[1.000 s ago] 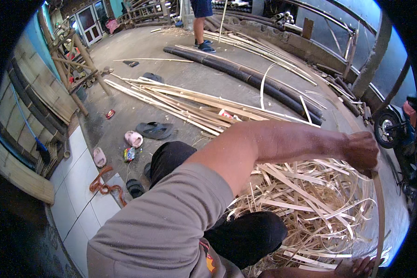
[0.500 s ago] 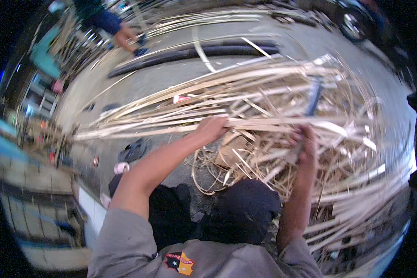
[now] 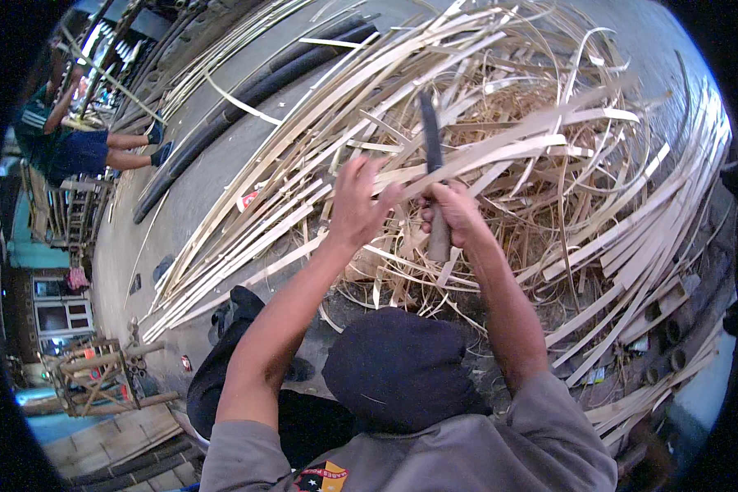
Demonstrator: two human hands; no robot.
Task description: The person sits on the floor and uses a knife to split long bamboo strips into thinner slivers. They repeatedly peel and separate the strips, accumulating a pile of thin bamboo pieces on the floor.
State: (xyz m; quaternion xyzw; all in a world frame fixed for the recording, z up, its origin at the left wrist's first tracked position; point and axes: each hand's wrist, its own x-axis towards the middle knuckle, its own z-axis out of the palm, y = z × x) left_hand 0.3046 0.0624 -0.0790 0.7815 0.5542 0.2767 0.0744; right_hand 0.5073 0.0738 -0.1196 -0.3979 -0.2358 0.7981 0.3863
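Note:
My right hand (image 3: pixel 455 215) is closed around the wooden handle of a knife (image 3: pixel 430 135), its dark blade pointing up and away from me. A pale bamboo strip (image 3: pixel 517 141), blurred by motion, runs from beside this hand toward the upper right; I cannot tell whether the fingers also grip it. To the left, my left hand (image 3: pixel 354 201) is raised, fingers apart and slightly smeared, with nothing seen in it. Below and beyond both hands spreads a heap of bamboo strips and curled shavings (image 3: pixel 517 107).
Long bamboo strips (image 3: pixel 246 238) lie on the floor to the left, and a fanned bundle of strips (image 3: pixel 640 254) is at the right. Dark poles (image 3: pixel 246 107) lie farther off. Another person (image 3: pixel 82 148) stands at far left. A wooden rack (image 3: pixel 94 377) is at left.
My left hand has let go of the strips and opened. My right hand has moved left with the knife. The view has turned, so the heap appears tilted.

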